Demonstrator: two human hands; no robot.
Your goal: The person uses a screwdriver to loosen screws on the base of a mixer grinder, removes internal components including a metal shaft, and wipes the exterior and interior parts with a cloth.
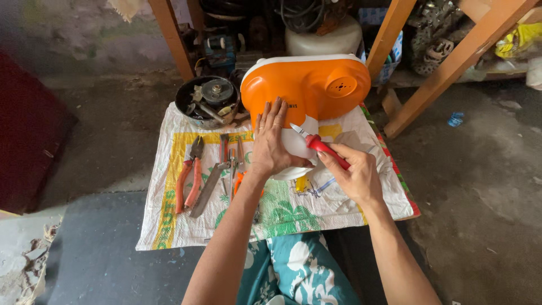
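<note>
Head view, looking down at a printed woven sack (350, 197) spread on a concrete floor. Orange-and-white appliance housing (307, 85) stands on edge at the far side of the sack. Left hand (271, 144) lies flat against its lower front, fingers spread, palm pressing, not clenched around anything. Right hand (353, 172) is clenched on the red handle of a small knife (319, 146); blade tip points at the white lower part of the housing, just beside the left hand. Red-handled pliers (189, 175) and other hand tools lie left on the sack. Round metal bowl of parts (208, 100) sits beyond them.
</note>
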